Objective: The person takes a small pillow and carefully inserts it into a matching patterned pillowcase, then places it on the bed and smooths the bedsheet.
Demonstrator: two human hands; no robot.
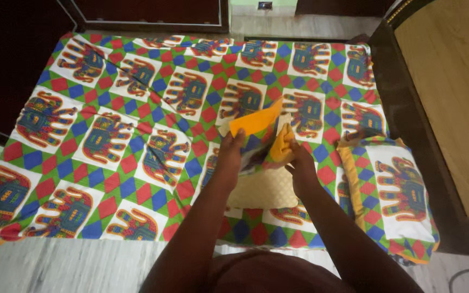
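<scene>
- Hands meet at the middle of the frame, both gripping a patterned pillowcase (264, 142) with an orange lining, bunched up and lifted just above a cream pillow (263, 188)
- Left hand (229, 157) sits centre frame, fingers curled and pinching the cover's left edge, where an orange flap sticks up toward the upper middle
- Right hand (301, 163) sits just right of centre, fingers closed on the cover's right side, where yellow-orange fabric folds over
- Cream pillow lies bare on the bed, below centre, between the two forearms, its upper part hidden by the cover
- Bedsheet (109, 135) with elephant prints and red, blue and green diamonds fills most of the frame
- Second pillow (400, 190), in a matching elephant cover with yellow trim, lies at the right edge of the bed
- Wooden headboard (446, 81) takes up the upper right corner
</scene>
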